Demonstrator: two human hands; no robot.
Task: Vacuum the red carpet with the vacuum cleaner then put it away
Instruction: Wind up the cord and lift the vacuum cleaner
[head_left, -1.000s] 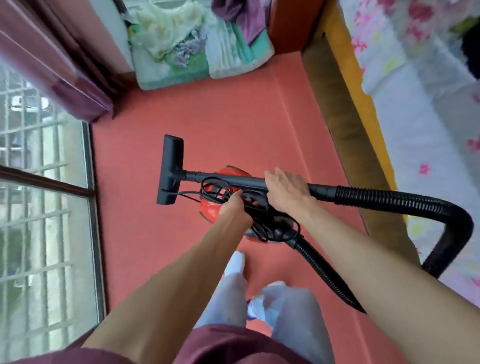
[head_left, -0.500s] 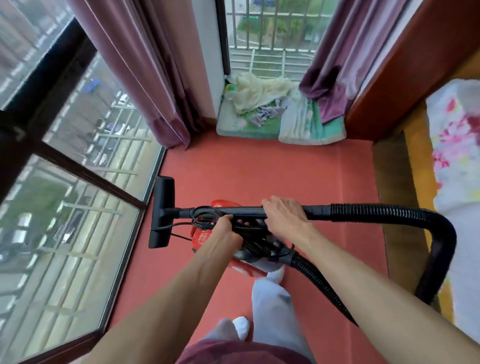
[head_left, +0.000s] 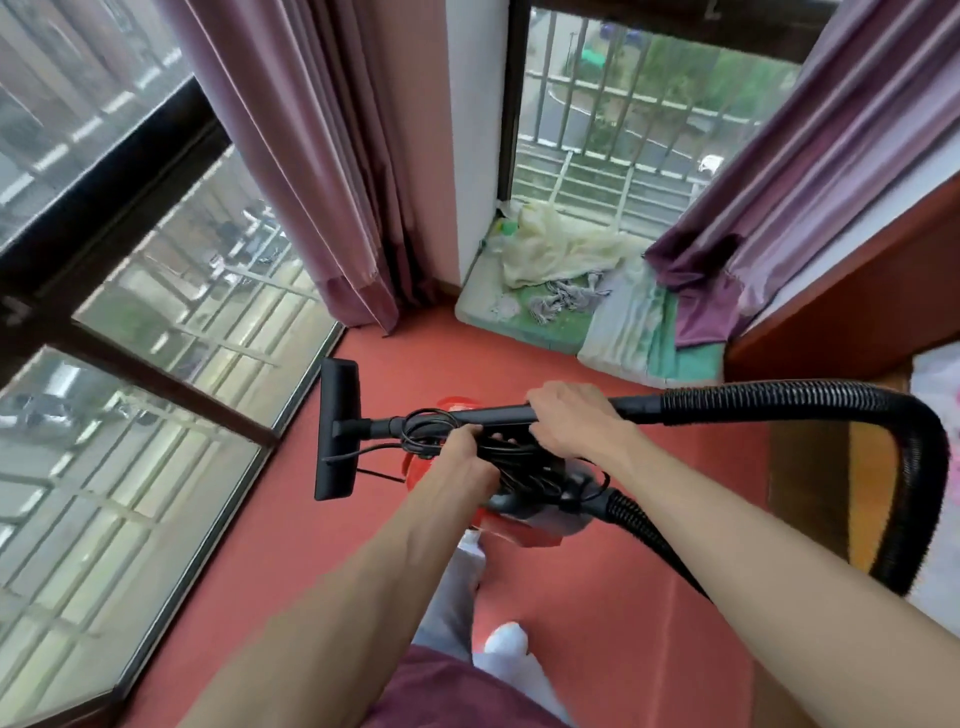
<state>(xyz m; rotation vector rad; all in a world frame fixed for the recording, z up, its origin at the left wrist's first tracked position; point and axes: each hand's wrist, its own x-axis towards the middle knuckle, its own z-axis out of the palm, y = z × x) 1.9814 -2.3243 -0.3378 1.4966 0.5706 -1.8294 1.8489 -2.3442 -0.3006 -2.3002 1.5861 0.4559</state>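
Our right hand (head_left: 571, 423) wraps its fingers around the black wand (head_left: 498, 415), while our left hand (head_left: 460, 457) closes on the handle amid coiled cord (head_left: 524, 475). The red vacuum cleaner (head_left: 519, 525) hangs above the red carpet (head_left: 597, 623), its floor head (head_left: 336, 428) pointing toward the window (head_left: 156, 389) and its hose (head_left: 883, 415) looping right.

Hands and coiled cord (head_left: 514, 467) hide most of the red vacuum cleaner (head_left: 519, 527).

No readable text, labels, brands or numbers are showing anywhere. The red vacuum cleaner (head_left: 524, 527) body is mostly hidden by the arms and cord, and no marking on it is legible.
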